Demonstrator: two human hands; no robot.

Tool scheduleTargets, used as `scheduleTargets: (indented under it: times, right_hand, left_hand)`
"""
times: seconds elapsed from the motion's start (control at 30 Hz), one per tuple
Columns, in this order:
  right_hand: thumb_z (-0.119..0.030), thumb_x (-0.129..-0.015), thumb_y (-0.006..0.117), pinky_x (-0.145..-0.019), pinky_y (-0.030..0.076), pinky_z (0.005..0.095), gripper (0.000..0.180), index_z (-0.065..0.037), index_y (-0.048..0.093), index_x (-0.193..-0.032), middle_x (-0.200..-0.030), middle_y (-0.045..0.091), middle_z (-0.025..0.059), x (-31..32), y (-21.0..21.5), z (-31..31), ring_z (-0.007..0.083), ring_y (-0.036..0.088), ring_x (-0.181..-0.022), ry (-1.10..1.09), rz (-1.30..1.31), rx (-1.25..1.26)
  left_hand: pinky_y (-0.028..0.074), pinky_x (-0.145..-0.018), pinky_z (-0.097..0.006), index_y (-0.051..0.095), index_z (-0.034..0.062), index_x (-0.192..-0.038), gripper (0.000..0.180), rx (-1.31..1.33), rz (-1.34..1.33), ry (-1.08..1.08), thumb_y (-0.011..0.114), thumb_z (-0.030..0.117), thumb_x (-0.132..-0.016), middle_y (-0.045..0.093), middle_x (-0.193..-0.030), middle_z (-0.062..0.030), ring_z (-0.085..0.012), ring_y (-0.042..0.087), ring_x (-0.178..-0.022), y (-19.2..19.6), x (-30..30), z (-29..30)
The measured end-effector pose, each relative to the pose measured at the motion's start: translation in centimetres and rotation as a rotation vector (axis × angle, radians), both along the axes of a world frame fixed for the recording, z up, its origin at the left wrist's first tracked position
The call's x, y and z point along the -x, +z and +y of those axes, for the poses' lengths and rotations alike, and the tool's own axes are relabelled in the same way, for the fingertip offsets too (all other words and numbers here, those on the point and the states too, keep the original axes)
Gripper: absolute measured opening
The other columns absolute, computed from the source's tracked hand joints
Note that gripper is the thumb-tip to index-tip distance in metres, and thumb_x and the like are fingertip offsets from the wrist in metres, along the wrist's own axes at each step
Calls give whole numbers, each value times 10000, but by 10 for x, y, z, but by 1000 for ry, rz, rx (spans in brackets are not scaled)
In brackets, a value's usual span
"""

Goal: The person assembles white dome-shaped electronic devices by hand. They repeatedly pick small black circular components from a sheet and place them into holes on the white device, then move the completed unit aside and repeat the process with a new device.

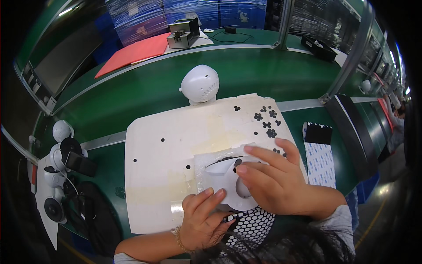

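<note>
A white plastic part (220,181) with a round opening lies on a pale foam sheet (199,164) at the near edge of the work board. My left hand (203,217) grips its near left edge, fingers bent, the thumb lower down beside a black sheet of white round dots (254,222). Over the part's right side is my right hand (277,181), with a small black round pad (238,163) at its thumb and fingertips. My right fingers hide some of the part. Other black round pads (271,133) lie singly and in clusters on the board.
The whitish board (154,189) rests on a green bench. Behind it stands a white camera (200,83); more white cameras (54,209) and cables are at left. A patterned strip (319,160) and a long black box (351,132) lie at right. A metal dispenser (183,34) sits on the back shelf.
</note>
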State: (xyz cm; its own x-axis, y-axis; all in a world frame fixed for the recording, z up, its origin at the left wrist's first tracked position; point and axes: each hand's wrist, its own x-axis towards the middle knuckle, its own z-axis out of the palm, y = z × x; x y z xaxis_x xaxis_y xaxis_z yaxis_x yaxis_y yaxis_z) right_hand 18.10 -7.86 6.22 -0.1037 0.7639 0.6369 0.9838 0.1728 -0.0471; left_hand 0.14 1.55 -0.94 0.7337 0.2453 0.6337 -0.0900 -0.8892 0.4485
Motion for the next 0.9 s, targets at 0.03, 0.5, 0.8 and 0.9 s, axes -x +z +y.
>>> scheduleTargets:
  times: [0.03,0.5,0.8,0.9]
  right_hand:
    - [-92,-698,627,-921,255,438,321,-103,565,-1012,-1069,536,69,0,0,-3,263,443,-1120,-8,94,15]
    - [-111,-790,577,-966,176,509,60,-100,521,-810,-1323,322,174,15,-11,-17,420,211,-1256,121,540,306]
    - [-81,-781,565,-973,172,503,55,-90,519,-810,-1330,316,179,18,-11,-17,400,214,-1262,90,512,308]
    - [-74,-778,558,-974,169,502,55,-83,516,-813,-1325,324,179,20,-13,-16,395,220,-1261,80,512,288]
  left_hand:
    - [330,-813,-385,608,101,-856,212,6,2,-3,674,209,-686,469,-1226,-102,-274,392,-1109,-1,0,0]
    - [306,-838,-393,601,82,-814,177,25,-40,-7,636,157,-658,464,-1236,-138,-293,396,-1111,-3,-1,0]
    - [300,-854,-385,605,89,-800,153,26,-43,5,630,168,-671,465,-1239,-129,-286,398,-1107,-2,-3,0]
    - [297,-862,-382,607,90,-798,143,37,-37,2,624,178,-686,464,-1240,-126,-284,395,-1109,-1,-2,0]
